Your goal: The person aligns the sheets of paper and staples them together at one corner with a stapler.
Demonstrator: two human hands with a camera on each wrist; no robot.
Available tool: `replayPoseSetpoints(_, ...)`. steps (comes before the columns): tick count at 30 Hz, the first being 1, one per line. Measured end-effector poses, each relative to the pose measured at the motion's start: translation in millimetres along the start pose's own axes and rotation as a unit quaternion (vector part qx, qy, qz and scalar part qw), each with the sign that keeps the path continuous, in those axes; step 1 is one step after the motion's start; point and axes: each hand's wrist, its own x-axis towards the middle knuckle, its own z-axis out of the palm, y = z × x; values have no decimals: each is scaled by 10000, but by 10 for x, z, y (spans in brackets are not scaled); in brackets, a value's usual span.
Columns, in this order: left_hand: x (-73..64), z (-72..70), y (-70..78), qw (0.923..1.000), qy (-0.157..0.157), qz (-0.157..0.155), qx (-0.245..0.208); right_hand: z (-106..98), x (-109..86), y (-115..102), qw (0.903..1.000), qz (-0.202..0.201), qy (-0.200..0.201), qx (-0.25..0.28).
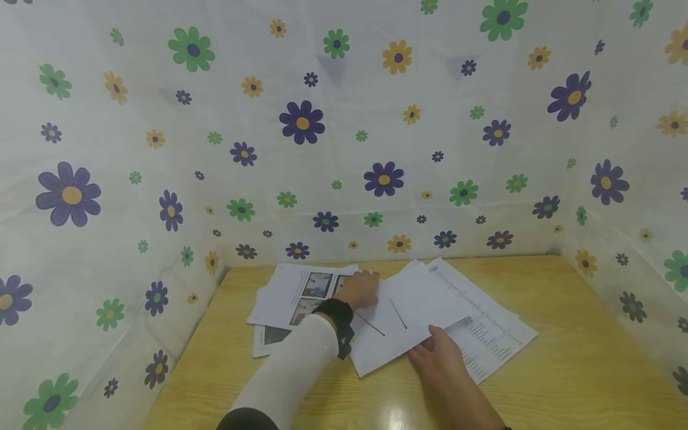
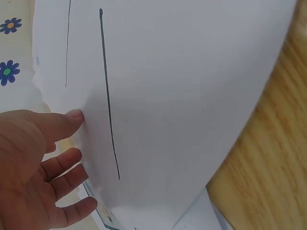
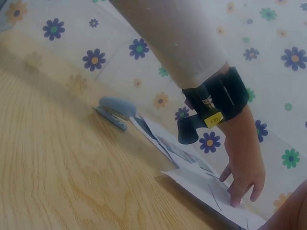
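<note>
A white sheet of paper (image 1: 376,355) with two dark lines drawn on it lies tilted in the middle of the table. At its near right edge my right hand (image 1: 443,358) grips it, thumb on top and the other fingers underneath. My left hand (image 1: 361,288) is at the sheet's far left side. In the left wrist view, the left thumb (image 2: 64,123) meets the sheet's edge while the other fingers (image 2: 69,182) hang loosely bent beside it. Printed sheets with columns of text (image 1: 497,340) show beneath and to the right.
Papers with printed photos (image 1: 282,286) lie left of the left hand. A grey-blue stapler (image 3: 117,108) stands on the wooden table (image 3: 62,158) in the right wrist view. White flowered cloth (image 1: 344,197) encloses the table's back and sides.
</note>
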Motion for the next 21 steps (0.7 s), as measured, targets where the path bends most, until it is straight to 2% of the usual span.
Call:
replayPoseSetpoints(5,-88,-71,45,9999,42,-94,-132,10,4,-8,9999,-20,28,-115)
replayPoseSetpoints(16,-51,-32,-35,9985,351,-212,-372,-23,18,-11,9990,-153,126,-401)
replayPoseSetpoints(21,-10,1,-88,9956,519,-160,-768,-57,4,-53,9979,-115,93,-627)
